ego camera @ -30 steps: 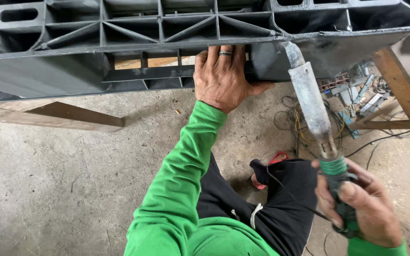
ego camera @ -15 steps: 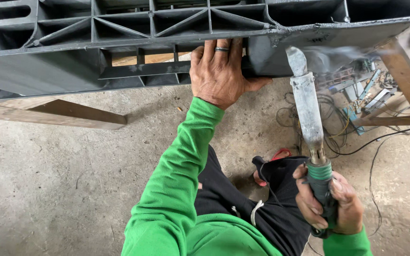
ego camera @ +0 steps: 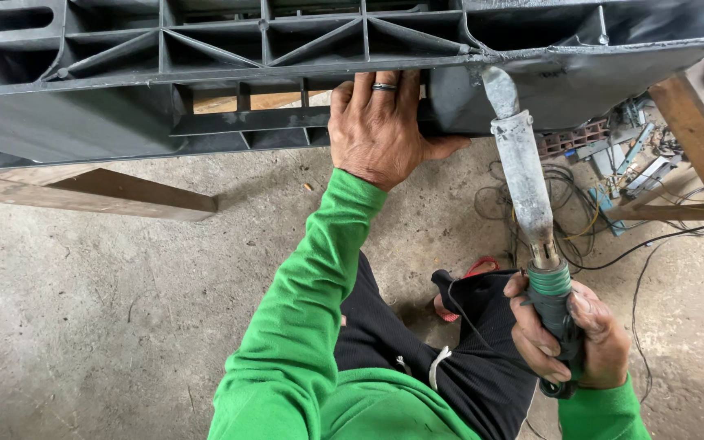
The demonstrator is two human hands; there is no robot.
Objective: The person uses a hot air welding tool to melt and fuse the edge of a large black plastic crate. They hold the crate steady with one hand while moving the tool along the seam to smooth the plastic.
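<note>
Hot-air welding tool held up to the edge of a grey plastic pallet

The left hand (ego camera: 385, 126) lay flat, fingers spread, on the pallet (ego camera: 205, 49) across the top of the frame, much as half a second before. The right hand (ego camera: 568, 342), at lower right, kept a closed grip on the green handle of the tool (ego camera: 523, 175); it had moved up, so the metal nozzle now touched the pallet's edge at upper right. Tangled cables (ego camera: 580, 228) lay on the concrete floor (ego camera: 83, 310) nearby.

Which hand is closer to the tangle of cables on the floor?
Right. The right hand holds the heat tool beside the cables; the left hand presses the grey pallet, farther away.
</note>
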